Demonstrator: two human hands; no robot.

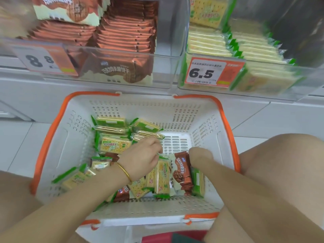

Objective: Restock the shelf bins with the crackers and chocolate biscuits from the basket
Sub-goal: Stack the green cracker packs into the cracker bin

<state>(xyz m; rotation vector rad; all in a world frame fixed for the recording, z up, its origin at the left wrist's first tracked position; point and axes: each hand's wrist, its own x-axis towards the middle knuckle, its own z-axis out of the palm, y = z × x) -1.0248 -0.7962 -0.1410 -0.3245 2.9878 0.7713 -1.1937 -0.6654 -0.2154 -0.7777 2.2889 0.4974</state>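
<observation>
A white basket (206, 120) with orange handles sits on the floor in front of me. It holds several green-and-yellow cracker packs (114, 142) and brown chocolate biscuit packs (122, 192). My left hand (142, 158), with a gold bangle on the wrist, is low in the basket. Its curled fingers pinch the green end of an upright cracker pack (162, 178). My right hand (201, 155) reaches down beside an upright chocolate biscuit pack (182, 171) and grips it, with the fingertips hidden behind it.
Above the basket stand two clear shelf bins. The left bin (122, 55) holds stacked chocolate biscuit packs behind an 8.8 price tag. The right bin (263, 81) holds cracker packs behind a 6.5 tag (205, 73). My knees flank the basket on the white tiled floor.
</observation>
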